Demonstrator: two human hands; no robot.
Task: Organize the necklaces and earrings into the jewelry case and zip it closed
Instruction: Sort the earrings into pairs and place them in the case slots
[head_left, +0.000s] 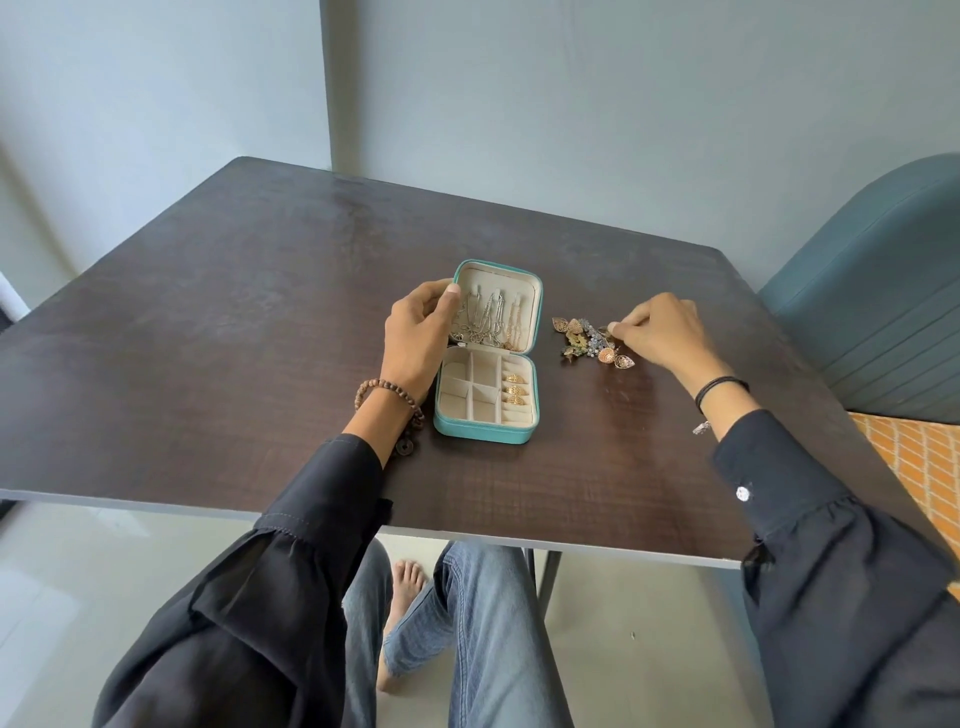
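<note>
A teal jewelry case (485, 433) lies open in the middle of the dark table. Several necklaces (488, 321) hang in its raised lid (538, 306). Three gold earrings (515, 389) sit in the right-hand slots of its cream tray. My left hand (415, 332) grips the left edge of the lid, thumb on the rim. To the right of the case lies a small heap of loose earrings (589, 340), gold and bluish. My right hand (657, 327) pinches one piece at the heap's right side.
The dark wooden table (234, 338) has its front edge near my lap. A teal upholstered chair (878, 296) stands at the right, close to the table's corner. A grey wall runs behind the table. My legs are under the table.
</note>
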